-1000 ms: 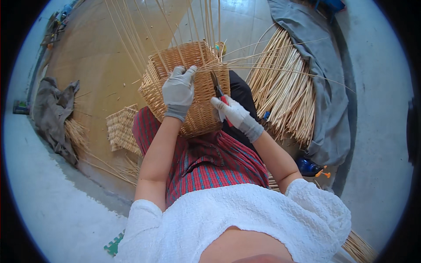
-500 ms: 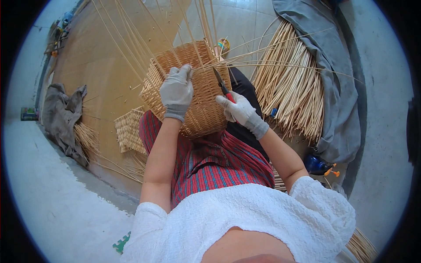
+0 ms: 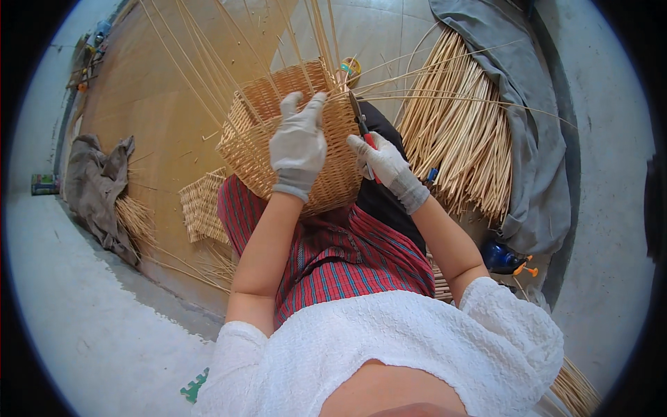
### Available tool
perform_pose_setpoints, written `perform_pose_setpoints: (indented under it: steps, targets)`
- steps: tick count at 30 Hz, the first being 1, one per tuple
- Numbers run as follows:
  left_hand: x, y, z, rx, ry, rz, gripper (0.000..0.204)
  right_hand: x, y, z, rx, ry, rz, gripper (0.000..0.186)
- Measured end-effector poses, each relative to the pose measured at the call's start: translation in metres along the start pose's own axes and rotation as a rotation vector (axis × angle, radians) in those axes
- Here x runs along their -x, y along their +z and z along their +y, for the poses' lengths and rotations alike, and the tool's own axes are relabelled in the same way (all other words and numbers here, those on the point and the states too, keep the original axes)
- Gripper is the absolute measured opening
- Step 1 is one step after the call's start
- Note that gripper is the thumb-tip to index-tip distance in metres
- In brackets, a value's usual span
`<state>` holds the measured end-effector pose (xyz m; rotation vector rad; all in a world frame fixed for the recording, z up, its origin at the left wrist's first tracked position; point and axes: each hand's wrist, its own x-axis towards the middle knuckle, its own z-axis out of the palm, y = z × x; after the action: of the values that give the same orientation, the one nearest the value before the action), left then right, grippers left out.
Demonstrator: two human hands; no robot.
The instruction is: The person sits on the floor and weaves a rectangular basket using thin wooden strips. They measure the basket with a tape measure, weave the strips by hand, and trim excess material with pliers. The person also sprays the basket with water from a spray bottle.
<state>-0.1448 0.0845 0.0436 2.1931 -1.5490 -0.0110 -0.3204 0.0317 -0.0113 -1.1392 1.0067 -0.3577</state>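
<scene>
A woven wicker basket (image 3: 250, 156) rests tilted on my lap, with long pale canes standing up from its far rim and others reaching out to the right. My left hand (image 3: 299, 142), in a white glove with a grey cuff, is over the basket's near side. Its thumb and a finger are spread apart, with nothing seen between them; the other fingers are hidden. At the basket's right edge my gloved right hand (image 3: 385, 161) grips red-handled shears (image 3: 363, 125). Their dark blades point up toward the rim, where the side canes come out.
A thick bundle of peeled canes (image 3: 455, 132) lies at right on a grey cloth (image 3: 545, 174). Left of my knee is a flat woven piece (image 3: 203, 208). Farther left, another grey cloth (image 3: 94, 187) covers more canes. A yellow-green round object (image 3: 351, 68) sits beyond the basket.
My left hand has moved right across the basket, and its fingers have come apart from the rim. The shears have shifted slightly right and up, nearer the side canes.
</scene>
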Motion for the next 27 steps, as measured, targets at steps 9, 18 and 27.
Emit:
perform_pose_setpoints:
  steps: [9,18,27]
  targets:
    - [-0.002,0.038,0.006,-0.080,-0.016,-0.119,0.075,0.013,-0.044,0.029,-0.046,-0.098,0.105,0.050]
    - [-0.063,0.028,-0.006,-0.181,-0.030,-0.241,0.080,0.013,-0.195,0.166,0.581,0.276,0.675,0.072]
    - [-0.089,0.034,-0.027,0.088,0.032,-0.036,0.052,-0.040,-0.284,0.163,0.949,0.232,0.767,0.074]
